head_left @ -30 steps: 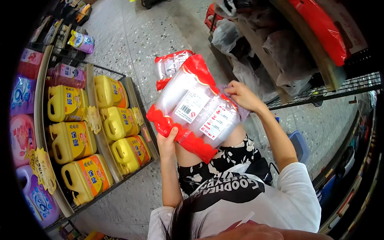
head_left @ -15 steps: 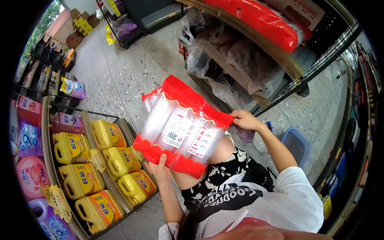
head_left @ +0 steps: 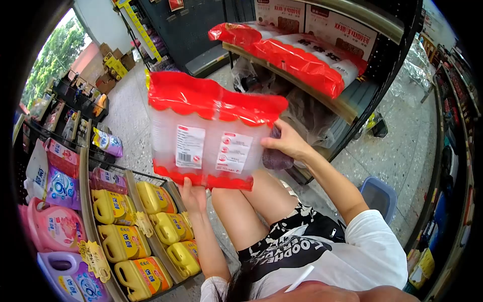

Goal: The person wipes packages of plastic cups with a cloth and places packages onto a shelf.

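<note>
A large clear pack of stacked plastic cups with red ends and white labels (head_left: 214, 136) is held up in front of me, above my thighs. My left hand (head_left: 192, 195) is closed on its lower red edge, with the fingers partly hidden behind it. My right hand (head_left: 287, 141) grips the pack's right side near the upper corner, and a purple cloth (head_left: 276, 157) hangs at that hand. Beyond the pack, long red-and-white packs (head_left: 297, 55) lie on a shelf with a wooden front edge (head_left: 302, 80).
Yellow jugs (head_left: 132, 241) and pink and purple bottles (head_left: 58, 226) fill a low rack at left. Bagged goods (head_left: 312, 113) sit beneath the right shelf. A blue-grey plastic tub (head_left: 378, 197) stands on the floor at right. Cardboard boxes (head_left: 113, 65) are piled far left.
The pack has been raised and turned more level, moving towards the shelf with both hands still on it. The view has tilted up, showing more of the shelf's red-and-white packs and boxes.
</note>
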`<state>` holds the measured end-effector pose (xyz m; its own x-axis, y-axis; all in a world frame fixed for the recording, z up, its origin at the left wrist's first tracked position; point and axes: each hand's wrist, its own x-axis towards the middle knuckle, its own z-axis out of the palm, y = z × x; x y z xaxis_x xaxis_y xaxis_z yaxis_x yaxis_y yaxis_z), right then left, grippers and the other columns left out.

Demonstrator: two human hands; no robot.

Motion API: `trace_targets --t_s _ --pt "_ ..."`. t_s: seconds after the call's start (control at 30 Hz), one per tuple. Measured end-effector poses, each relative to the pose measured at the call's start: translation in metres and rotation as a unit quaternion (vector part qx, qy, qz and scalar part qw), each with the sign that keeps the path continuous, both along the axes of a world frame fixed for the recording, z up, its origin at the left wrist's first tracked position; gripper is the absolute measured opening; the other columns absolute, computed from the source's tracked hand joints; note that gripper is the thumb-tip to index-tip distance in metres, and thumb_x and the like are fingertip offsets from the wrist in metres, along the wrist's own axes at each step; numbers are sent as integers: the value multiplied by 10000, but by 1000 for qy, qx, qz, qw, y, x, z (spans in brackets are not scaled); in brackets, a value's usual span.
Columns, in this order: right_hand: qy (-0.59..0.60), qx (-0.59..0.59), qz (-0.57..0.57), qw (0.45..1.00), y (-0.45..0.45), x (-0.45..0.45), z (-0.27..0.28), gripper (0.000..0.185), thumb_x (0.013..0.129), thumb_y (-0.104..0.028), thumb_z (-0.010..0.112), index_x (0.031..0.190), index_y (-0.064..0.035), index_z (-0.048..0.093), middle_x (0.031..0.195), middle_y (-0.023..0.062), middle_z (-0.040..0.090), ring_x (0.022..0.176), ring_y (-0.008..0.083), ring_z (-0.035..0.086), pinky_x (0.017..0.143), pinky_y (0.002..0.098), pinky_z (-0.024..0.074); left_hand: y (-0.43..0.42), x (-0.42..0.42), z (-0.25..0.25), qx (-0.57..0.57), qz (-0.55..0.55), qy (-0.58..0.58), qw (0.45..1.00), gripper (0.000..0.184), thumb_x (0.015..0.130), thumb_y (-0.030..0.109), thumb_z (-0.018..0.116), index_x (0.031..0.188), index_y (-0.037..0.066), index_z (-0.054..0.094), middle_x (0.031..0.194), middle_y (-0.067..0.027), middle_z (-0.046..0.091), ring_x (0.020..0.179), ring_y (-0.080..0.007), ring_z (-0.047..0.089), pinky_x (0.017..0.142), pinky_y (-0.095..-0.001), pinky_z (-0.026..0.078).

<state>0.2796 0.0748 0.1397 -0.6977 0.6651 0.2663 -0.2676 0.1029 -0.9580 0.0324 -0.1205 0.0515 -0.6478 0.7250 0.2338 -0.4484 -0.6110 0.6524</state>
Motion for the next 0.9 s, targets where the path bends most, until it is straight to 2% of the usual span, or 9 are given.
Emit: trace_targets --t_s 0.2,0.37,0.53,0.57,0.6,0.67,0.7,0.77,0.9 --pt "-29 277 -134 951 9 -6 108 723 702 -284 824 1280 9 503 1167 157 648 1100 201 607 967 342 456 77 -31 55 96 -144 1 985 497 963 274 551 1418 118 428 1436 -55 469 1348 -257 388 1161 -479 227" --pt "-17 372 -176 911 33 -8 185 676 669 -350 835 1216 -24 610 1111 141 687 1013 223 661 889 344 507 161 -47 113 162 -280 18 946 350 980 253 506 1288 91 536 1297 -75 569 1232 -246 491 1113 -470 296" --pt "-57 540 -312 779 41 11 240 677 665 -423 813 1213 -74 624 1055 146 693 921 273 687 829 346 533 263 -21 180 114 -275 10 955 290 973 278 548 1208 109 570 1206 -79 620 1161 -221 542 1033 -448 393" --pt "-101 513 -243 817 -1 31 270 577 789 -300 726 1284 -65 546 1174 183 637 1052 266 639 938 382 481 283 -15 190 81 -288 9 954 288 963 237 568 1214 97 567 1169 -78 637 1117 -222 572 987 -428 435" --pt "-108 543 -291 780 1 31 272 551 776 -264 733 1253 -55 554 1138 181 642 1032 291 638 917 379 487 304 -11 199 47 -301 9 952 292 952 197 588 1220 84 563 1131 -76 654 1073 -224 602 941 -407 477" --pt "-119 595 -386 695 16 30 268 501 750 -193 746 1193 -37 571 1067 178 653 993 339 634 876 375 498 358 -12 202 16 -258 237 936 321 927 154 614 1227 60 550 1080 -76 668 996 -226 638 876 -382 511" --pt "-109 642 -438 619 48 29 252 660 674 -418 799 1221 -108 599 1033 120 670 882 301 678 774 379 544 368 -4 204 28 -222 335 915 338 914 137 625 1230 49 543 1063 -77 672 960 -226 652 850 -370 523" --pt "-129 668 -450 579 60 34 242 638 677 -395 792 1215 -124 580 1016 101 645 872 298 670 751 393 545 382 20 210 84 -119 494 857 372 891 107 644 1236 29 531 1035 -82 678 891 -227 674 805 -349 540" --pt "-196 684 -460 531 80 44 207 577 695 -327 783 1192 -138 560 1038 75 613 905 273 642 737 379 534 384 55 213 77 -341 236 907 342 931 249 607 1217 68 557 1139 -91 628 1021 -220 626 908 -366 524"
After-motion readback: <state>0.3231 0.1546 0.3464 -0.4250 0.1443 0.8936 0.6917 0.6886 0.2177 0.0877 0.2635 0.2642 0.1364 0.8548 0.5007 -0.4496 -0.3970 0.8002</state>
